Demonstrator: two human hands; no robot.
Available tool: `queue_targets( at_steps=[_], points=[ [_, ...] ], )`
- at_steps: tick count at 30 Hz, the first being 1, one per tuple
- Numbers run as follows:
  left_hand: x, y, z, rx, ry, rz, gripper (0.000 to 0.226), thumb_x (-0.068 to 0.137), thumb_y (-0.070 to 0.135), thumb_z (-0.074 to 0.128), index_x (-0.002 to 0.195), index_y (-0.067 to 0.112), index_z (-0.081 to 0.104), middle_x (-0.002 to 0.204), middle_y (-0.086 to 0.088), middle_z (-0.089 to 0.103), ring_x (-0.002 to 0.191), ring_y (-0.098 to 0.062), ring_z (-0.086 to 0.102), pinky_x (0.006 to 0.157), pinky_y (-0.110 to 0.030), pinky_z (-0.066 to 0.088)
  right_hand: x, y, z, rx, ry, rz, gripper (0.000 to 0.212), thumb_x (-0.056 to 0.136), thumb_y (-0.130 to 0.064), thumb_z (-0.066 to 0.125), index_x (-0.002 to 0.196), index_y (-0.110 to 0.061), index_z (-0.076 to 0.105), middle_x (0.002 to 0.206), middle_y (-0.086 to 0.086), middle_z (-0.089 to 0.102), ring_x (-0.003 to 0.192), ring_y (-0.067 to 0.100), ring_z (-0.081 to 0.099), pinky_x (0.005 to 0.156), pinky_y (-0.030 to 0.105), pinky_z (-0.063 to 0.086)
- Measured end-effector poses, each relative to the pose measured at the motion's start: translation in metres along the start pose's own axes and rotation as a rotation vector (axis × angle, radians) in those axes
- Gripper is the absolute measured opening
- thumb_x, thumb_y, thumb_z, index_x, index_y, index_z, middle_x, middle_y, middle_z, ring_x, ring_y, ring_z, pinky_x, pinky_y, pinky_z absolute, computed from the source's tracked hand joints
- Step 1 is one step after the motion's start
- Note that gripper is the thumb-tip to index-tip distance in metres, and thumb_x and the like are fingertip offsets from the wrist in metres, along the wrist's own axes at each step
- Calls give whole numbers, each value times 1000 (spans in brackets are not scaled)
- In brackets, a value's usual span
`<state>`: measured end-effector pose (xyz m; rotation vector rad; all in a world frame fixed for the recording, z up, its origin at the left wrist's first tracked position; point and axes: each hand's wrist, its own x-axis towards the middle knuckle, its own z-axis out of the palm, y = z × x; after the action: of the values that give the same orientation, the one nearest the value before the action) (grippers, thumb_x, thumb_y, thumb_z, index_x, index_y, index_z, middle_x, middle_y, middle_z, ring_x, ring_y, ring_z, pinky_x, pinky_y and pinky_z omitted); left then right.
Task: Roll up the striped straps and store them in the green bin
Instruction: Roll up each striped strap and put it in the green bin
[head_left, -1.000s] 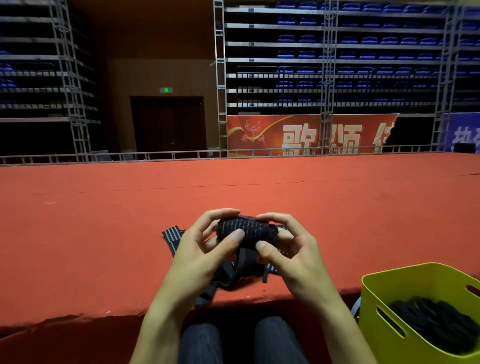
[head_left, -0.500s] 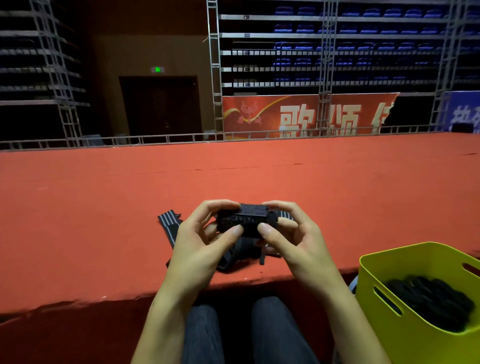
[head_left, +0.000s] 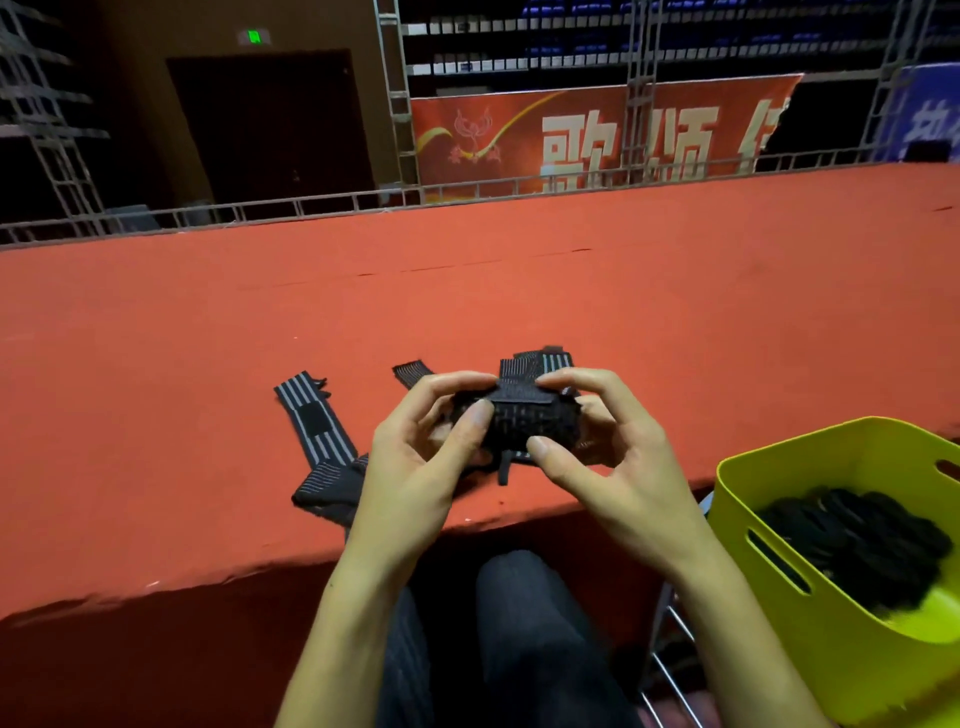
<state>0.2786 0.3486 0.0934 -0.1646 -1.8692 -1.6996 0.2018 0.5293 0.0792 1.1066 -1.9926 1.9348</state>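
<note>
Left hand (head_left: 415, 457) and right hand (head_left: 618, 462) clamp curled fingers on a rolled strap (head_left: 524, 423); the red banner (head_left: 597, 135) behind reads "歌颂".

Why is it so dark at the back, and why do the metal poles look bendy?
Head view: light falls on the red carpeted stage and bright green plastic bin; the doorway behind sits in shadow. The wide-angle lens makes the silver metal truss poles lean. Both hands and the black rolled striped strap look slightly soft.

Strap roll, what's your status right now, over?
Left hand and right hand both grip the rolled strap. Loose straps lie unrolled on the red ledge. Green bin unobstructed.
</note>
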Motion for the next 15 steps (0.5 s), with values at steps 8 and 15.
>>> queue_targets(
  at_steps=[8, 15],
  points=[
    [43, -31, 67, -24, -200, -44, 38, 101, 15, 74, 137, 26, 68, 128, -6, 73, 82, -10, 67, 73, -26, 54, 4, 14, -72, -120, 136, 43, 45, 91, -7, 81, 127, -29, 65, 106, -4, 75, 95, 19, 75, 84, 22, 56],
    [54, -71, 162, 13, -411, -46, 44, 100, 20, 78, 141, 33, 65, 136, 0, 71, 122, -22, 71, 102, -41, 58, -31, 21, -167, -314, 254, 169, 42, 93, -18, 81, 128, -34, 65, 105, -4, 75, 97, 20, 73, 86, 31, 56]
  ],
)
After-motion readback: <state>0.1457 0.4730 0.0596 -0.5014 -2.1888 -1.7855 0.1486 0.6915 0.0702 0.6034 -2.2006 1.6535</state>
